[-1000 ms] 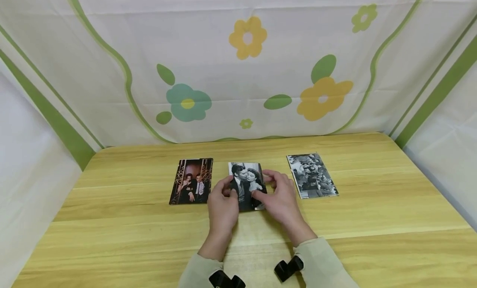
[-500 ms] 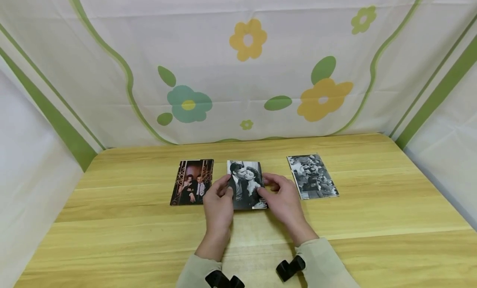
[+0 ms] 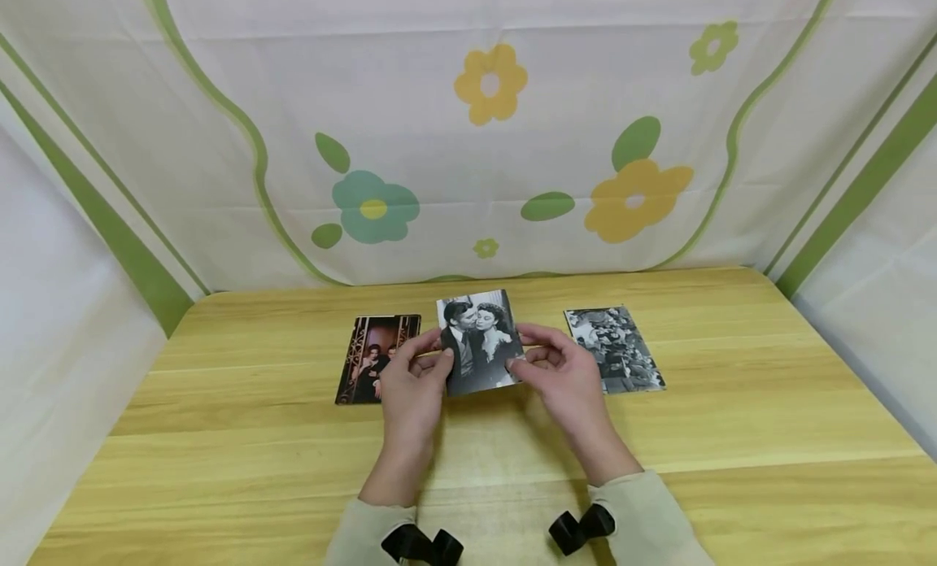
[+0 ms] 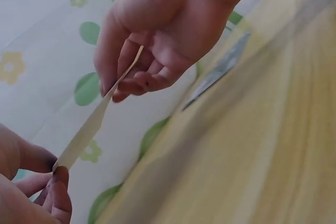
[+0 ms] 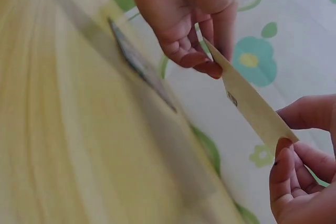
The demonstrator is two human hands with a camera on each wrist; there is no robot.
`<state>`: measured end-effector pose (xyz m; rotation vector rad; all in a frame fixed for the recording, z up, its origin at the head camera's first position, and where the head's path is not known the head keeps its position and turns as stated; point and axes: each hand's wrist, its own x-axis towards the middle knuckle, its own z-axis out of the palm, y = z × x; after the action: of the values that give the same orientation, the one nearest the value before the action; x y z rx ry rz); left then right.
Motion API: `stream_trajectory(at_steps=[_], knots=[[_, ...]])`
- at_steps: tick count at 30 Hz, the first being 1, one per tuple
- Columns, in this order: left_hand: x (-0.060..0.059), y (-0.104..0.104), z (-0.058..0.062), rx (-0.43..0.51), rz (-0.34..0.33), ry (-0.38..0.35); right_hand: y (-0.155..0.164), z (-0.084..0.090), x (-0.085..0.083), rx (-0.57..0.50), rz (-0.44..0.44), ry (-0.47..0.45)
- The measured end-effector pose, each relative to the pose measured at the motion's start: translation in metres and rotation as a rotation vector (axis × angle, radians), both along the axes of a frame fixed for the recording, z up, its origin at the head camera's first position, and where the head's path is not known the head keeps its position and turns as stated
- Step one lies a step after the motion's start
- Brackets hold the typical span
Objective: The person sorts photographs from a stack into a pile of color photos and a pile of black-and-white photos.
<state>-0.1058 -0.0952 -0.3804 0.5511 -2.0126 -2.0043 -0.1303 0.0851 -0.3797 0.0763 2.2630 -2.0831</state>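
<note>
A black-and-white photo card (image 3: 479,346) of two people close together is held up above the table between both hands. My left hand (image 3: 411,391) pinches its left edge, thumb on the front. On the opposite edge my right hand (image 3: 569,379) pinches it the same way. From the left wrist view the card (image 4: 84,135) appears nearly edge-on, clear of the tabletop. Its pale back (image 5: 252,103) shows in the right wrist view, with a small dark mark on it.
A colour photo card (image 3: 359,363) lies on the wooden table (image 3: 256,452) to the left, partly covered by my left hand. Another black-and-white card (image 3: 615,346), showing a crowd, lies to the right. White flowered cloth (image 3: 439,143) stands behind the table.
The held card has risen off the table and tilted up toward me, turning slightly. Both hands rose with it and moved a little apart. The side cards stay where they were.
</note>
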Motion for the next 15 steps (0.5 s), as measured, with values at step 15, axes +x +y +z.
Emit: stream_trajectory(at_steps=[15], knots=[[0.002,-0.008,0.022,0.061,-0.028,0.002,0.0,0.016,0.005,-0.055,0.01,0.041]])
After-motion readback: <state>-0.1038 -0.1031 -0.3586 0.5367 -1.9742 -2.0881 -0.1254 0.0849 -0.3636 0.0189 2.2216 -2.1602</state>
